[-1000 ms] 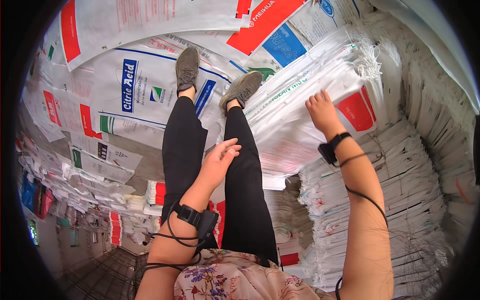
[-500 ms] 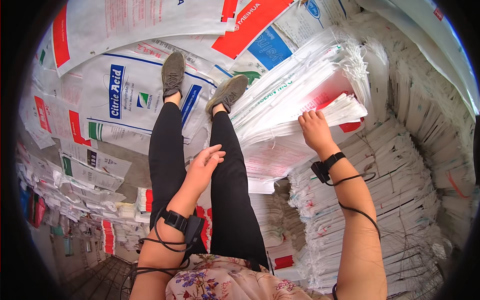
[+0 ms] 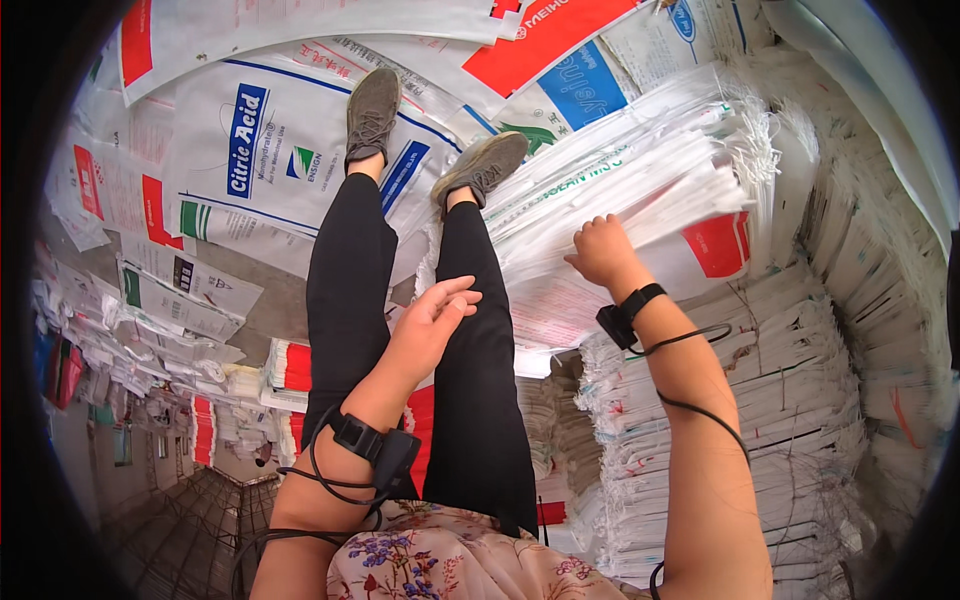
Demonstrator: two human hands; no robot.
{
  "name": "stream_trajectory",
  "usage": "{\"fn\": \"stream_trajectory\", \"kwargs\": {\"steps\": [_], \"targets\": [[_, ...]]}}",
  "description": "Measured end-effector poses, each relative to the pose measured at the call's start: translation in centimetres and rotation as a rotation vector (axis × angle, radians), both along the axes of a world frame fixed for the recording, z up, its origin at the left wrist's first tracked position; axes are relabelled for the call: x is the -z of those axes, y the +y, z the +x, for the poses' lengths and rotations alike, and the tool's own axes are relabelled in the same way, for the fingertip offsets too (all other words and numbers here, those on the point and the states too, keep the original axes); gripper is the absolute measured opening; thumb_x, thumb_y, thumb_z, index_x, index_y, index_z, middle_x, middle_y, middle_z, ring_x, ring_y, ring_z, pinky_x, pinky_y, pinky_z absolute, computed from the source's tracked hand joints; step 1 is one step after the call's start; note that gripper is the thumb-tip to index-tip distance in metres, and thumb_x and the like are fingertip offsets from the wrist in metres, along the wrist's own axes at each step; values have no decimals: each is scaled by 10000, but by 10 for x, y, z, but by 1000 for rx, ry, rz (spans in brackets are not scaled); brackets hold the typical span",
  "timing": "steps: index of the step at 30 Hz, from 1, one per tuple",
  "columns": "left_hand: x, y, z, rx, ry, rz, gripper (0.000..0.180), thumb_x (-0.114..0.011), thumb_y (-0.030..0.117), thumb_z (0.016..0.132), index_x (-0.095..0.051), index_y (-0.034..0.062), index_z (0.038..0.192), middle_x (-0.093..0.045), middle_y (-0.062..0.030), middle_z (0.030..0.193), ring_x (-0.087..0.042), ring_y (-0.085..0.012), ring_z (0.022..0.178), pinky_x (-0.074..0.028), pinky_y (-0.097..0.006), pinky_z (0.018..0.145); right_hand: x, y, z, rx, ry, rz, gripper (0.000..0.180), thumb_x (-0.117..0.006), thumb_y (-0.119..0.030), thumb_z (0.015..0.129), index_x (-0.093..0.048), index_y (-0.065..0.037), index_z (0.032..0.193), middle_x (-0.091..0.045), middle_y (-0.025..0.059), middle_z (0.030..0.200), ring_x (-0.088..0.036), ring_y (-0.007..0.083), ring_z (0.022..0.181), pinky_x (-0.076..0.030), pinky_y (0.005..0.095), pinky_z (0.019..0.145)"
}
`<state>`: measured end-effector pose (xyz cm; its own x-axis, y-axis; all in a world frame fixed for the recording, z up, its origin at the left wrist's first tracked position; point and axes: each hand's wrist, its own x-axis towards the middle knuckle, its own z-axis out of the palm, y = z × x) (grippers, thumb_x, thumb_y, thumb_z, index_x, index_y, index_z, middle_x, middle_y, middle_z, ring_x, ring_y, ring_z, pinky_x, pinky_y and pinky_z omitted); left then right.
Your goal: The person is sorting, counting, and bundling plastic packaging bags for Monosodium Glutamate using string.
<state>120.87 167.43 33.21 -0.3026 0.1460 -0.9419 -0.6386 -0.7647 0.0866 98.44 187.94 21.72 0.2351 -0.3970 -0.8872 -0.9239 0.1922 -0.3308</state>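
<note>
My right hand (image 3: 604,252) is at the near edge of a bundle of folded white woven sacks (image 3: 655,195). Its fingers curl over that edge, with the tips hidden from above. A printed sack with a red patch (image 3: 716,245) lies under the bundle, to the right of the hand. My left hand (image 3: 436,322) hovers over my legs, empty, its fingers stretched out and the thumb apart. Each forearm wears a black strap with a small box and a cable.
Flattened printed sacks (image 3: 265,150) cover the floor under my feet. Tall stacks of white sacks (image 3: 720,440) rise on the right, with loose threads along their edges. More stacks with red patches (image 3: 203,430) stand at the left, near a wire frame (image 3: 185,515).
My right hand has moved left and slightly down along the sacks. The folded bundle has shifted, uncovering more of the red patch. My left hand has moved slightly right, still empty.
</note>
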Motion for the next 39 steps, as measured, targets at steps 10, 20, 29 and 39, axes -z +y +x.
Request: {"fn": "stream_trajectory", "kwargs": {"steps": [10, 20, 29, 39], "targets": [[-2, -6, -14, -9, -8, 13, 406, -462, 252, 981, -468, 6, 1304, -594, -116, 1172, -567, -176, 1056, -423, -299, 925, 47, 20, 25, 96, 162, 42, 158, -510, -155, 832, -629, -93, 915, -654, 53, 715, -619, 250, 746, -411, 411, 715], [2, 1, -13, 10, 1, -3, 402, -456, 238, 983, -459, -1, 1306, -590, -122, 1170, -562, -179, 1052, -425, -306, 933, 39, 24, 26, 35, 182, -1, 107, -547, -131, 782, -654, -136, 780, -660, 49, 734, -625, 218, 783, -421, 369, 708], [2, 3, -13, 9, -57, -13, 367, -463, 179, 971, -477, -13, 1284, -603, -140, 1150, -584, -183, 1031, -439, -288, 910, 5, 35, 34, 100, 256, 27, 100, -555, -121, 765, -640, -87, 805, -641, 64, 778, -604, 231, 808, -433, 390, 709], [4, 9, -11, 34, -44, -10, 391, -457, 233, 978, -476, 8, 1297, -597, -119, 1160, -565, -171, 1045, -423, -300, 918, 9, 24, 31, 52, 246, 65, 140, -548, -149, 804, -677, -123, 853, -647, 37, 881, -578, 215, 906, -421, 372, 749]]}}
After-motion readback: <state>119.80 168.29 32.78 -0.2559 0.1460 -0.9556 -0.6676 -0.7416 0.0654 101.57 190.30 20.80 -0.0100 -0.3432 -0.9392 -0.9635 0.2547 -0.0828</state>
